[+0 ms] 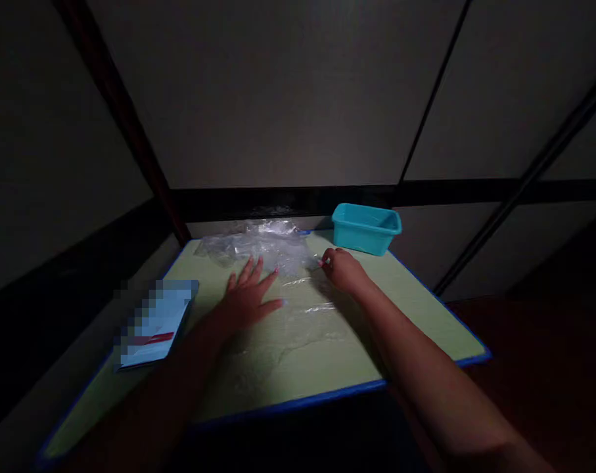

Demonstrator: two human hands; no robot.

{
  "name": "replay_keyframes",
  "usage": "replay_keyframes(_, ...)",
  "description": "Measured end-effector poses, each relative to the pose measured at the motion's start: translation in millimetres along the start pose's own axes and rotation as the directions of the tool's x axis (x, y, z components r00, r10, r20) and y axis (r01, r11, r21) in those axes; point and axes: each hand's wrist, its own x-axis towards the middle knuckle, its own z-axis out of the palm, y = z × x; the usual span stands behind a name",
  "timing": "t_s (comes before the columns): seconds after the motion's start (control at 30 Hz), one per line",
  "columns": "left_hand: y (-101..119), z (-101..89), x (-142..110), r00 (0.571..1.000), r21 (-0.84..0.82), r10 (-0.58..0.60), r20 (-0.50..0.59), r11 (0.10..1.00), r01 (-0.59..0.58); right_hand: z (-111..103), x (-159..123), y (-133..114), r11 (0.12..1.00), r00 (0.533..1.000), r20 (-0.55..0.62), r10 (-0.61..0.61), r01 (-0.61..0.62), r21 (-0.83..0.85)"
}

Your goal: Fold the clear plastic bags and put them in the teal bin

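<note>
A sheet of clear plastic film (273,253) lies over the far half of the pale green table (416,309) and is crumpled into folds at the far end. My left hand (248,295) rests flat on the film with its fingers spread. My right hand (342,270) is curled at the film's right side, with its fingertips pinched on the plastic. The film seems to extend toward the near edge, but it is faint and its outline is hard to trace.
A teal plastic bin (366,228) stands at the table's far right corner. A pale blue packet with a red stripe (154,325), partly pixelated, lies at the left edge. Blue trim runs around the table, and a dark wall with a wooden post rises behind it.
</note>
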Motion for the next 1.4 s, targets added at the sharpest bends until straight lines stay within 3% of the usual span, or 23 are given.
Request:
replay_keyframes(0.1,-9.2,-19.5,3.9,0.944,-0.04,-0.067,-0.323,0.998,0.057,-4.1,-9.5,-10.3,0.962,0.974,-0.081,-0.213,0.223,0.159)
replay_keyframes(0.17,-11.2,-27.5,5.5,0.86,-0.125,-0.097,-0.5,0.991,0.039,-3.1,-17.0,-19.7,0.92,0.94,-0.127,-0.317,0.337,0.202)
replay_keyframes(0.23,-8.0,-29.2,5.4,0.791,-0.22,-0.157,-0.591,0.975,0.029,2.1,-25.0,-30.1,0.903,0.919,-0.139,-0.369,0.39,0.183)
replay_keyframes(0.3,-0.5,-24.2,3.3,0.804,-0.253,-0.216,-0.554,0.964,0.085,10.5,-31.8,-38.6,0.897,0.906,-0.065,-0.417,0.422,0.128)
replay_keyframes(0.4,13.0,-8.8,-3.4,0.919,-0.134,-0.271,-0.288,0.961,0.242,24.7,-36.6,-43.7,0.883,0.871,0.15,-0.468,0.464,0.068)
replay_keyframes(0.5,20.0,4.9,-11.1,0.988,-0.034,-0.155,-0.021,0.987,0.154,33.8,-35.4,-42.0,0.89,0.83,0.341,-0.441,0.454,0.045)
replay_keyframes(0.63,17.5,7.6,-16.5,0.971,-0.086,0.037,0.235,0.996,-0.017,34.6,-32.7,-40.6,0.894,0.812,0.404,-0.422,0.446,0.037)
replay_keyframes(0.8,13.7,-0.5,-15.7,0.93,-0.14,0.09,0.357,0.989,-0.042,32.7,-33.7,-42.6,0.905,0.827,0.392,-0.403,0.425,0.033)
replay_keyframes(0.97,12.3,0.3,-15.2,0.929,-0.149,0.105,0.356,0.987,-0.054,33.3,-35.9,-44.5,0.914,0.847,0.363,-0.388,0.404,0.034)
replay_keyframes(1.13,13.7,-0.8,-13.1,0.958,-0.179,0.044,0.283,0.984,0.008,28.2,-35.0,-40.7,0.907,0.838,0.348,-0.421,0.4,0.132)
replay_keyframes(1.27,14.2,-3.0,-4.9,0.997,-0.267,-0.049,0.065,0.962,0.065,23.8,-31.6,-31.4,0.902,0.878,0.241,-0.415,0.362,0.234)
replay_keyframes(1.4,11.6,-2.5,6.6,0.969,-0.507,-0.111,-0.221,0.862,-0.017,20.5,-32.2,-25.9,0.866,0.889,0.102,-0.446,0.399,0.301)
